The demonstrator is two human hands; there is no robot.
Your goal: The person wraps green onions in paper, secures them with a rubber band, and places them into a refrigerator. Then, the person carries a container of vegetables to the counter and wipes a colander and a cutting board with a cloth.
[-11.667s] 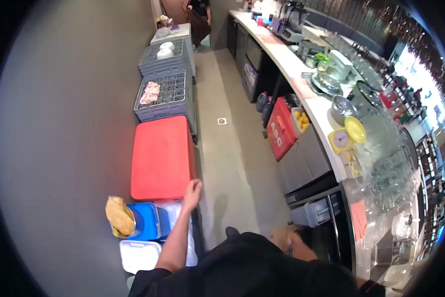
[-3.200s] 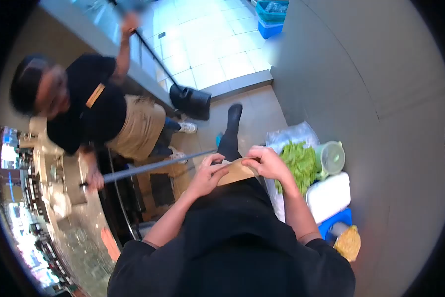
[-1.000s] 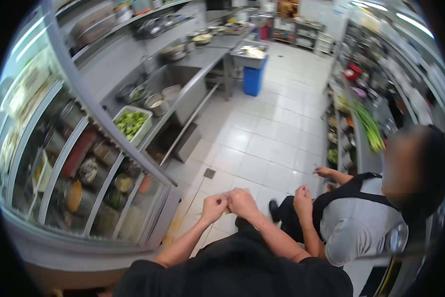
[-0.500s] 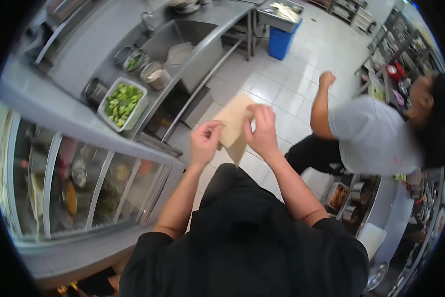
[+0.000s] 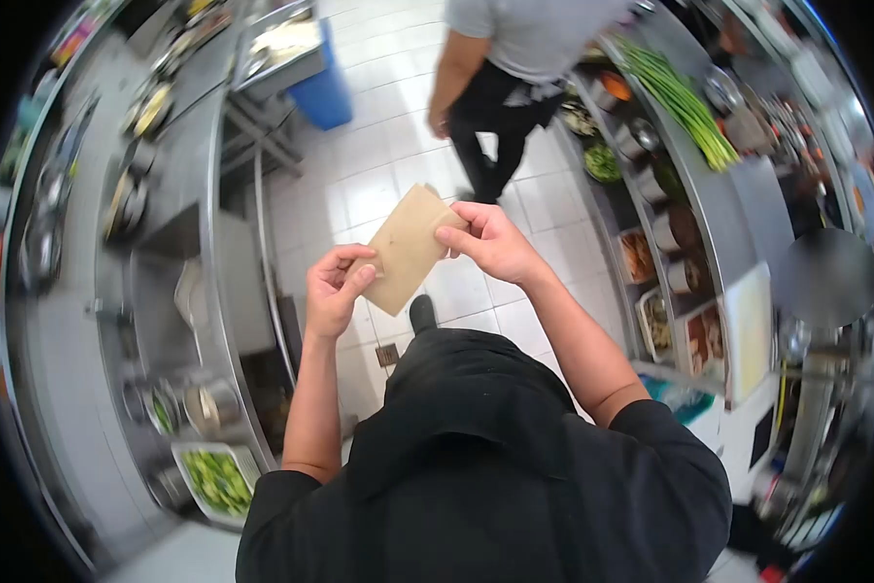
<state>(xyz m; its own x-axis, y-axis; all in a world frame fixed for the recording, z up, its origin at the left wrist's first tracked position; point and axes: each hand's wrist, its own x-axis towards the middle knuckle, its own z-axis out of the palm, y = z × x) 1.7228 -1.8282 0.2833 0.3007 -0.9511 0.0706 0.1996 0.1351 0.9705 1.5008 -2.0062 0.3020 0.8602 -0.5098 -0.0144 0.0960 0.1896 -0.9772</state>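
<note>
A flat piece of brown paper [image 5: 405, 249] is held up in front of my body, tilted, above the tiled floor. My left hand [image 5: 337, 285] pinches its lower left edge between thumb and fingers. At its right corner, my right hand [image 5: 487, 240] grips it with the thumb on top and the fingers partly behind. The paper looks layered or folded near its top corner. Whether anything lies inside it cannot be seen.
A person in a grey shirt [image 5: 544, 34] stands ahead. On the left are a steel sink counter [image 5: 206, 185], a tray of cut green vegetables [image 5: 218, 481] and a blue bin [image 5: 322, 87]. On the right, green stalks [image 5: 678, 102] lie on a steel counter above food containers.
From a corridor with red boxes, the view has moved into a kitchen. The glass-door case has left view, and the grey-shirted person is now farther ahead. Both hands still hold the paper, now tilted differently.
</note>
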